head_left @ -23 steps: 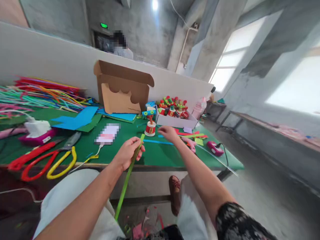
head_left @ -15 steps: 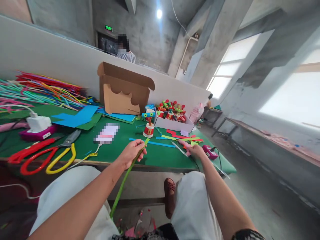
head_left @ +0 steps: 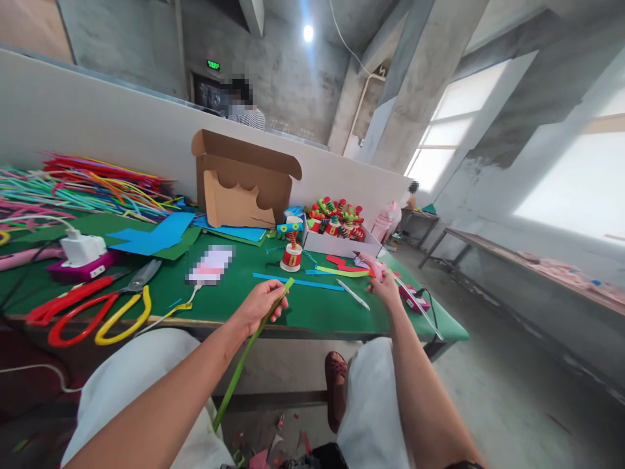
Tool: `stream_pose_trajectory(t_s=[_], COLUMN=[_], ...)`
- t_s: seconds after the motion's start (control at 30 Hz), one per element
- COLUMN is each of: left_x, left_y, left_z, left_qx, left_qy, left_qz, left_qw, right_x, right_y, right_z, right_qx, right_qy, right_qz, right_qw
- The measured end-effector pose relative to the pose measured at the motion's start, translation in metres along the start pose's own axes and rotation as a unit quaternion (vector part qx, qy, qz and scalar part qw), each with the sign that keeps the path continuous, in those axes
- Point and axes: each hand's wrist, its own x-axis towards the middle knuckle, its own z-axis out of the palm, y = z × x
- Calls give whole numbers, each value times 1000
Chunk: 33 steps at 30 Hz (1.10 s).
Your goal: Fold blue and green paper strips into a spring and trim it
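Observation:
My left hand (head_left: 261, 305) is closed on a long green strip (head_left: 241, 365) that slants down past the table's front edge toward the floor. My right hand (head_left: 388, 288) is closed round a pink glue gun (head_left: 372, 266), lifted off the green table (head_left: 312, 309) near its right end. A small red-and-white figure with a spring neck (head_left: 291, 251) stands beyond both hands. A blue strip (head_left: 297, 282) and a white pen-like stick (head_left: 352, 294) lie on the table between them.
A white box of coloured figures (head_left: 336, 228) and an open cardboard box (head_left: 241, 185) stand at the back. Red and yellow scissors (head_left: 97, 306), a charger on a magenta block (head_left: 81, 257) and a pile of coloured strips (head_left: 83, 185) lie left. Another person (head_left: 241, 104) sits behind the partition.
My right hand went from near the small figure out to the right, took hold of the pink glue gun and lifted it off the table. My left hand kept the green strip.

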Motion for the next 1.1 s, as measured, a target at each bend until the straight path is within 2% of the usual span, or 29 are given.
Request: stream_pose_trajectory(t_s=[0.07, 0.1, 0.17, 0.2, 0.23, 0.27, 0.33, 0.4, 0.53, 0.63, 0.9, 1.1], left_x=[1, 1, 2, 2, 2, 2, 2, 2, 3, 5, 6, 6], left_y=[-1, -1, -2, -2, -2, -2, -1, 0, 1, -1, -2, -4], left_z=[2, 3, 5, 7, 8, 9, 9, 8, 5, 3, 2, 3], left_qx=[-3, -5, -5, -5, -6, -7, -9, -6, 11, 19, 13, 20], left_qy=[8, 10, 8, 5, 3, 3, 14, 34, 67, 76, 45, 29], left_qz=[-6, -10, -19, -22, -24, -23, -21, -18, -27, -36, -27, -30], left_qw=[1000, 1000, 1000, 1000, 1000, 1000, 1000, 999, 997, 996, 999, 999], right_x=[-7, -11, -22, -28, -34, -41, -55, -65, -73, -73, -78, -80], right_y=[-9, -14, -23, -28, -32, -36, -43, -49, -53, -53, -53, -51], right_z=[5, 8, 14, 17, 20, 24, 32, 40, 48, 47, 46, 48], right_qx=[91, 215, 398, 446, 470, 473, 434, 357, 270, 251, 209, 142], right_qy=[-41, -82, -155, -179, -195, -206, -219, -221, -182, -156, -190, -186], right_qz=[4, 20, 66, 76, 75, 65, 30, -10, -83, -107, -94, -121], right_qw=[995, 973, 902, 874, 858, 854, 873, 908, 942, 949, 955, 965])
